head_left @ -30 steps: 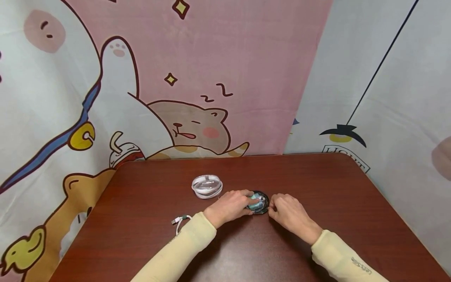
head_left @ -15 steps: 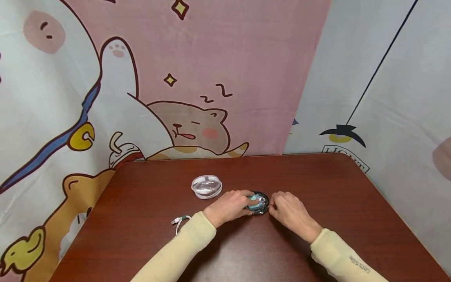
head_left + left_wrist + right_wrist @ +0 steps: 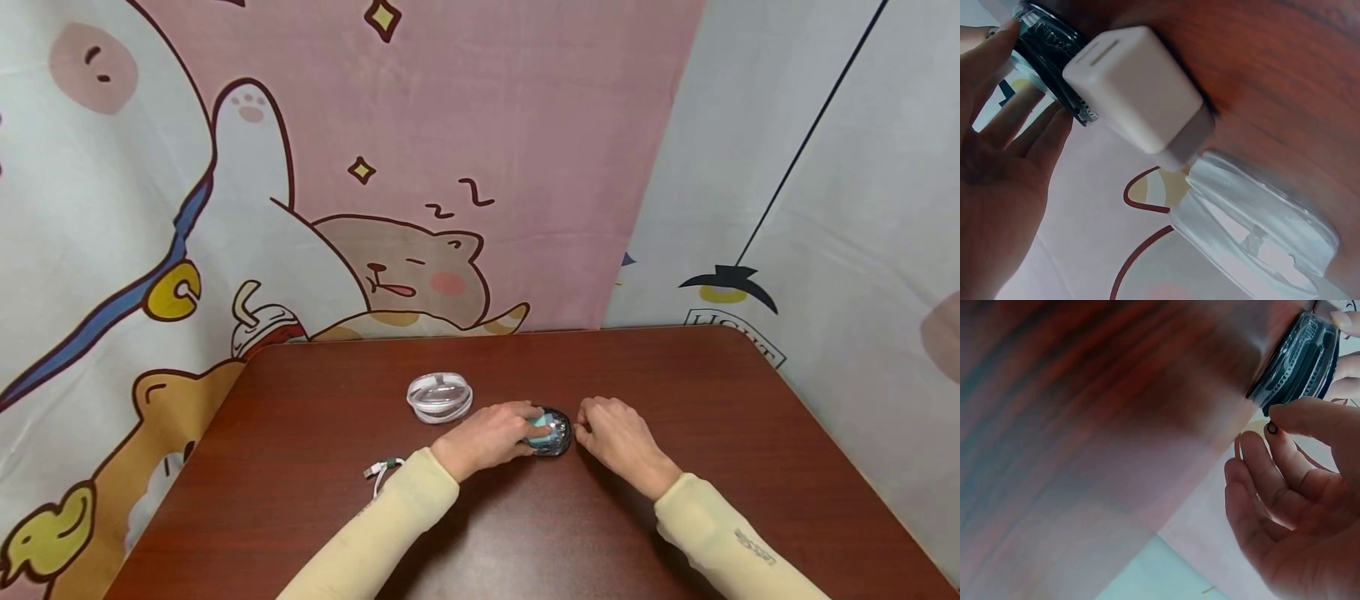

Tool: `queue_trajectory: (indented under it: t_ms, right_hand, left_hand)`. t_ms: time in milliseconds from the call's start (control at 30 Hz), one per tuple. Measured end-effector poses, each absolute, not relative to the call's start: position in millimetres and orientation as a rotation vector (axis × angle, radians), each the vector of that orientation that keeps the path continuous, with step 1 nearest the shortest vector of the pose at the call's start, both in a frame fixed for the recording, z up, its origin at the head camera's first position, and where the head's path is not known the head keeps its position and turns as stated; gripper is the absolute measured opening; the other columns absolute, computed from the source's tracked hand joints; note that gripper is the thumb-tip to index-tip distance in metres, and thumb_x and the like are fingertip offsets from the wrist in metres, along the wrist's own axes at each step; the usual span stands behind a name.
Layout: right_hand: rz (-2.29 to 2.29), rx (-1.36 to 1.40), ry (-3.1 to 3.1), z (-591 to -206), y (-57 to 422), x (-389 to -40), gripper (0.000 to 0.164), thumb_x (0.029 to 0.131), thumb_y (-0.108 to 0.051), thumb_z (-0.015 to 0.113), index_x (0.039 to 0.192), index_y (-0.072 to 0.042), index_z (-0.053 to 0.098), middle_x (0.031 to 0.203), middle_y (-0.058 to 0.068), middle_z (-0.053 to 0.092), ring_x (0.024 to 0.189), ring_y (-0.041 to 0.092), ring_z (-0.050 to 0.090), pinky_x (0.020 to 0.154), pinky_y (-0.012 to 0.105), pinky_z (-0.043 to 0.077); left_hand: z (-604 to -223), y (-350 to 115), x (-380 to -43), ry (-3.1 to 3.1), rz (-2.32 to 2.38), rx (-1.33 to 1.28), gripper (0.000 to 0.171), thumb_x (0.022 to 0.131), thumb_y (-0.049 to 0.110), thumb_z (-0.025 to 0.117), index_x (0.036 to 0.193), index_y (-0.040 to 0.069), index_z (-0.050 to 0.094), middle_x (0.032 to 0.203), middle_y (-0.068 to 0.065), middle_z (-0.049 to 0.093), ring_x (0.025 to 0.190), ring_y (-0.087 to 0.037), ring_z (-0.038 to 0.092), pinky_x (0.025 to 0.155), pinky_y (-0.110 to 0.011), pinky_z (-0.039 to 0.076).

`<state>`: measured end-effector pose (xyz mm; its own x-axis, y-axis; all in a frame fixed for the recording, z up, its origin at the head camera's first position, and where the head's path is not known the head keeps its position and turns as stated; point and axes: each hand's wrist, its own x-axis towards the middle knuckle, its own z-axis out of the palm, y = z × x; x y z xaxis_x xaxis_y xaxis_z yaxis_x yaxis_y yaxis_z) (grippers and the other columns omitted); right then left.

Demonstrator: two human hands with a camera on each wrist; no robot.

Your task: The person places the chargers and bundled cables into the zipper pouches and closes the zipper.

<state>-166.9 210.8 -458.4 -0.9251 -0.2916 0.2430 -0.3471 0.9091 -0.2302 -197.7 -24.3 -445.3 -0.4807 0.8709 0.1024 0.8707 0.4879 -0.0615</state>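
My left hand (image 3: 487, 435) grips a small round clear zip case (image 3: 558, 429) with a black edge and teal-blue contents, thumb and fingers to either side. In the right wrist view, the zip case (image 3: 1300, 362) shows black zipper teeth along its side. Thumb and forefinger of my right hand (image 3: 618, 439) pinch a small black zipper pull (image 3: 1272, 427) at the case's right edge; the other fingers curl loosely below. Close to the left hand, a white charger block (image 3: 1138, 90) with USB slots stands on the table; in the head view it is hidden.
Behind the left hand lies a white-edged clear oval case (image 3: 440, 398). A white USB cable (image 3: 381, 470) with a dark green band is partly covered by the left sleeve. The reddish-brown table (image 3: 637, 367) meets a cartoon-printed cloth backdrop (image 3: 555, 167) at its far edge.
My right hand has shifted slightly away from me along the round case's right edge. The case's near-right rim looks more closed than before. The left hand has hardly moved.
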Motion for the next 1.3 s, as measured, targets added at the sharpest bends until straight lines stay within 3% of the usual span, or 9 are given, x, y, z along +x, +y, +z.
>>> queue_trajectory:
  t_ms: [133, 267, 600, 733, 967, 1300]
  right_hand:
    - [0.549, 0.577, -2.926, -457.5, 212.8, -168.5, 0.017, 0.087, -0.007, 0.078, 0.082, -0.014, 0.063, 0.073, -0.006, 0.058, 0.064, 0.011, 0.053, 0.057, 0.034, 0.048]
    - [0.710, 0.634, -2.950, -457.8, 214.6, -166.9, 0.017, 0.090, -0.006, 0.076, 0.083, -0.016, 0.064, 0.073, -0.010, 0.057, 0.063, 0.005, 0.048, 0.055, 0.028, 0.043]
    - [0.805, 0.565, -2.999, -458.1, 213.2, -164.3, 0.007, 0.091, -0.004, 0.074, 0.092, -0.011, 0.071, 0.078, -0.008, 0.062, 0.064, 0.007, 0.050, 0.057, 0.027, 0.044]
    - [0.797, 0.586, -2.989, -458.6, 211.7, -164.0, 0.008, 0.092, -0.006, 0.074, 0.089, -0.014, 0.072, 0.080, -0.009, 0.063, 0.066, 0.006, 0.051, 0.058, 0.027, 0.045]
    - [0.767, 0.584, -2.984, -458.1, 208.2, -162.2, 0.014, 0.091, -0.008, 0.076, 0.084, -0.018, 0.071, 0.081, -0.011, 0.062, 0.068, 0.006, 0.052, 0.061, 0.028, 0.046]
    - [0.649, 0.586, -2.965, -457.0, 210.3, -155.6, 0.014, 0.089, -0.009, 0.078, 0.084, -0.019, 0.070, 0.080, -0.010, 0.060, 0.067, 0.006, 0.050, 0.059, 0.029, 0.046]
  left_hand:
    - [-443.9, -27.7, -202.6, -2.558, 0.027, -1.589, 0.040, 0.091, 0.019, 0.082, 0.129, 0.027, 0.075, 0.142, -0.003, 0.063, 0.138, -0.026, 0.054, 0.115, -0.031, 0.039]
    - [-446.2, -28.3, -204.0, -2.547, -0.051, -1.579, 0.042, 0.089, 0.007, 0.080, 0.129, 0.020, 0.074, 0.144, -0.008, 0.062, 0.137, -0.028, 0.055, 0.117, -0.032, 0.037]
    - [-455.2, -13.6, -189.4, -2.627, -0.153, -1.353, 0.051, 0.093, 0.044, 0.077, 0.135, 0.017, 0.066, 0.141, -0.006, 0.061, 0.132, -0.021, 0.057, 0.110, -0.034, 0.045]
    - [-457.5, -8.9, -186.4, -2.567, -0.182, -1.277, 0.044, 0.094, 0.046, 0.076, 0.127, 0.018, 0.072, 0.131, -0.004, 0.067, 0.124, -0.021, 0.062, 0.104, -0.034, 0.050]
    - [-457.5, -7.3, -182.0, -2.584, -0.174, -1.244, 0.030, 0.094, 0.042, 0.075, 0.118, 0.023, 0.077, 0.125, -0.003, 0.068, 0.114, -0.018, 0.066, 0.082, -0.033, 0.060]
    - [-456.1, -11.9, -180.2, -2.588, -0.127, -1.326, 0.029, 0.095, 0.038, 0.076, 0.122, 0.027, 0.078, 0.130, 0.000, 0.068, 0.120, -0.016, 0.065, 0.085, -0.033, 0.060]
